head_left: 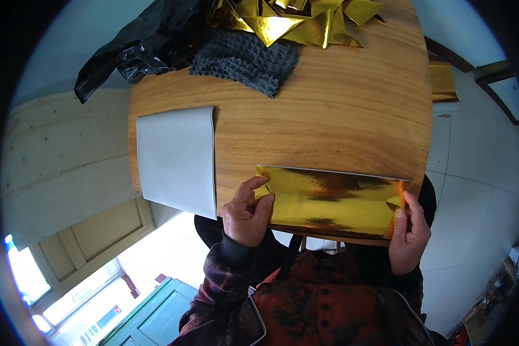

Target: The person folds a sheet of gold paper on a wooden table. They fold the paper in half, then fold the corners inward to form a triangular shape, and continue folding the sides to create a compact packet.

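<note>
A sheet of shiny gold foil paper (pixel 334 202) lies at the near edge of the wooden table, its long far edge showing a thin pale line. My left hand (pixel 247 214) pinches its left end between thumb and forefinger. At the right end, my right hand (pixel 409 233) grips the paper the same way, and a small curl shows beside the thumb. To the left lies a stack of pale grey-white sheets (pixel 177 161), apart from both hands.
Folded gold foil pieces (pixel 323 26) are heaped at the table's far side. Beside them lie a dark grey textured cloth (pixel 245 60) and a black plastic bag (pixel 150 46). The wooden tabletop (pixel 328 121) ends close to my body. Another gold item (pixel 443 82) is beyond the right edge.
</note>
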